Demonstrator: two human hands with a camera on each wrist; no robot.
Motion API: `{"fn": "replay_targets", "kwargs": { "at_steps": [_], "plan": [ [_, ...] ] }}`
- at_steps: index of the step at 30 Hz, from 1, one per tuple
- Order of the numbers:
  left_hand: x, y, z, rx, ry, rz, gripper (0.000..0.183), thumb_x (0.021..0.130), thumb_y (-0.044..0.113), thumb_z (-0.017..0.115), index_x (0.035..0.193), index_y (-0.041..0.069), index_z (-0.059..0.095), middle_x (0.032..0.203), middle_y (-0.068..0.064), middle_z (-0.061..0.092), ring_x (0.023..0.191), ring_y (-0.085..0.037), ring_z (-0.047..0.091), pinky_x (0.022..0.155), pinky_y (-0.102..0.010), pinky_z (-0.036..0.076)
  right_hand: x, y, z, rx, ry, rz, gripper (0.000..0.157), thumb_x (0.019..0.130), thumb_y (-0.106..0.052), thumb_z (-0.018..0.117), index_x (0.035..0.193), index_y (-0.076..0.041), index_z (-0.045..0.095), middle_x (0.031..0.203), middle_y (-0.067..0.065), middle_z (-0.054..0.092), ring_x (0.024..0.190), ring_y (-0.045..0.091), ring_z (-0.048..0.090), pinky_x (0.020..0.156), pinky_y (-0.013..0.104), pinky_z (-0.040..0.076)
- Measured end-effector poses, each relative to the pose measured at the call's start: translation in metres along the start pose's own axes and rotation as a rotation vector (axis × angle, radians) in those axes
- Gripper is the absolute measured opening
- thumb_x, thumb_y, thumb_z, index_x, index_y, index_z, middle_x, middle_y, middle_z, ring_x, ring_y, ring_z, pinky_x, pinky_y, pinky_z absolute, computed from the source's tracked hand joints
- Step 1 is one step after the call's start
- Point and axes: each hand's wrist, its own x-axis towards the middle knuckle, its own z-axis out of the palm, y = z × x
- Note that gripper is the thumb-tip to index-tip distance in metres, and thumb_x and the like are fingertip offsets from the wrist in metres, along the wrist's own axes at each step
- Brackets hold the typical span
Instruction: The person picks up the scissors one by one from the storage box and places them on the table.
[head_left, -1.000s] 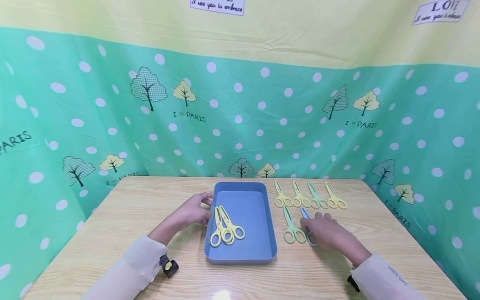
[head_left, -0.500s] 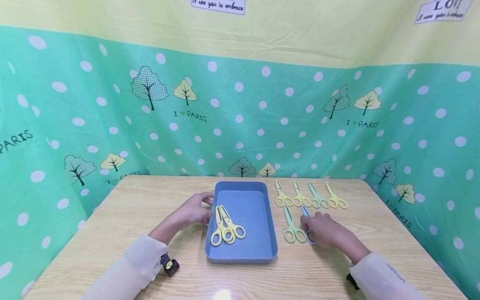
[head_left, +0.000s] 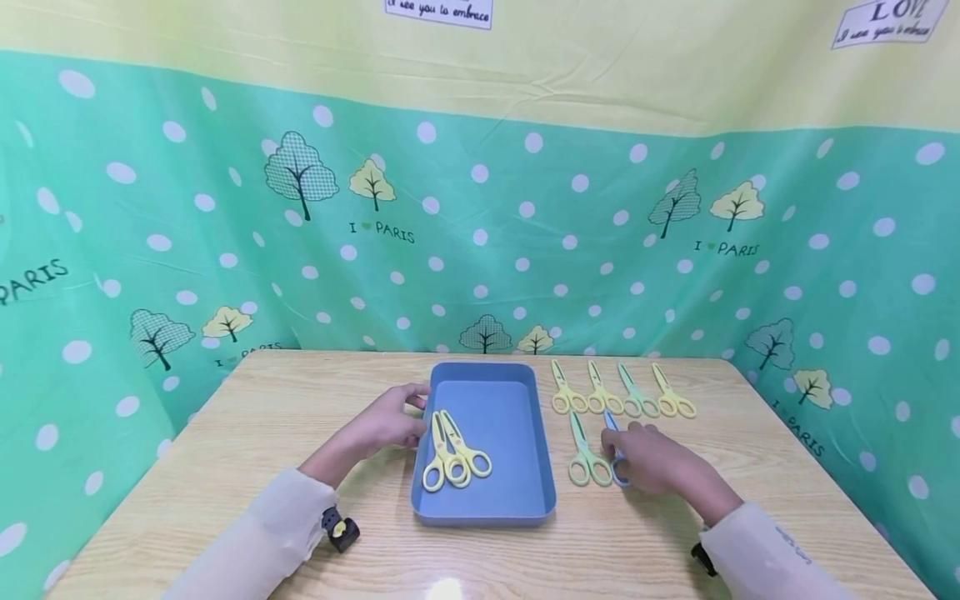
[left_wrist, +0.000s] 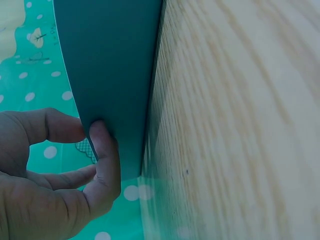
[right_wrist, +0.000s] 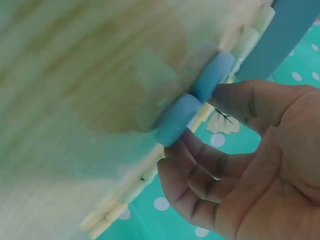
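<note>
My left hand (head_left: 390, 419) grips the left wall of a blue-grey tray (head_left: 498, 454); in the left wrist view its thumb and fingers pinch the rim (left_wrist: 112, 65). Two yellow scissors (head_left: 452, 429) lie overlapping inside the tray, handles toward me. To the tray's right, my right hand (head_left: 652, 458) holds blue scissors (head_left: 612, 424) at the handles, blades pointing away. The right wrist view shows thumb and fingertips on the two blue handle loops (right_wrist: 180, 120), close over the table. Green scissors (head_left: 581, 442) lie just left of the blue ones.
Behind these, a row of scissors lies along the back right: two yellow (head_left: 596, 385), one green (head_left: 630, 389), one yellow (head_left: 664, 385). The wooden table (head_left: 300, 400) ends at a green polka-dot curtain (head_left: 480, 225). A black wrist strap (head_left: 341, 530) sits on the left sleeve.
The blue scissors have turned very slightly under the right hand, their blades now pointing a little straighter away. The left hand and the tray stay in place.
</note>
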Motion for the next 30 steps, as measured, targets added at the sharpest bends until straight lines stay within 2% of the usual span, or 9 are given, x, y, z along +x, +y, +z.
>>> {"fn": "replay_targets", "kwargs": {
  "at_steps": [4, 8, 15, 20, 30],
  "plan": [
    [0.0, -0.001, 0.0, -0.003, 0.002, -0.001, 0.081, 0.074, -0.014, 0.059, 0.153, -0.004, 0.039, 0.133, -0.024, 0.049, 0.066, -0.02, 0.058, 0.059, -0.032, 0.056, -0.003, -0.004, -0.008, 0.006, 0.004, 0.009, 0.02, 0.094, -0.009, 0.068, 0.113, -0.017, 0.066, 0.097, 0.007, 0.058, 0.083, 0.023, 0.049, 0.064, 0.038, 0.046],
    [0.0, 0.0, 0.0, 0.0, 0.004, -0.005, 0.081, 0.074, -0.014, 0.059, 0.153, -0.004, 0.039, 0.133, -0.024, 0.049, 0.067, -0.021, 0.058, 0.059, -0.033, 0.056, -0.003, -0.01, -0.014, -0.024, 0.055, -0.025, 0.025, 0.095, -0.01, 0.068, 0.12, -0.013, 0.067, 0.104, 0.01, 0.062, 0.086, 0.022, 0.053, 0.066, 0.038, 0.048],
    [0.0, 0.0, 0.0, 0.008, 0.006, 0.001, 0.08, 0.075, -0.014, 0.059, 0.152, -0.004, 0.04, 0.132, -0.024, 0.049, 0.067, -0.021, 0.058, 0.06, -0.033, 0.056, 0.004, -0.022, -0.02, -0.051, 0.181, -0.128, 0.03, 0.095, -0.014, 0.068, 0.125, -0.008, 0.066, 0.107, 0.012, 0.063, 0.087, 0.025, 0.059, 0.071, 0.043, 0.053],
    [0.002, 0.0, 0.0, 0.007, 0.007, 0.002, 0.079, 0.075, -0.014, 0.058, 0.152, -0.004, 0.041, 0.131, -0.024, 0.05, 0.068, -0.021, 0.059, 0.06, -0.033, 0.057, 0.014, -0.035, -0.021, -0.094, 0.254, -0.152, 0.03, 0.097, -0.02, 0.068, 0.125, -0.01, 0.067, 0.107, 0.011, 0.065, 0.087, 0.025, 0.059, 0.073, 0.045, 0.054],
    [0.002, -0.002, 0.002, -0.001, 0.011, 0.003, 0.08, 0.074, -0.014, 0.059, 0.152, -0.004, 0.041, 0.131, -0.024, 0.05, 0.068, -0.021, 0.059, 0.061, -0.034, 0.057, 0.03, -0.069, -0.023, -0.074, 0.305, -0.203, 0.033, 0.097, -0.025, 0.068, 0.127, -0.011, 0.068, 0.111, 0.01, 0.065, 0.095, 0.028, 0.06, 0.08, 0.049, 0.054]
  ]
}}
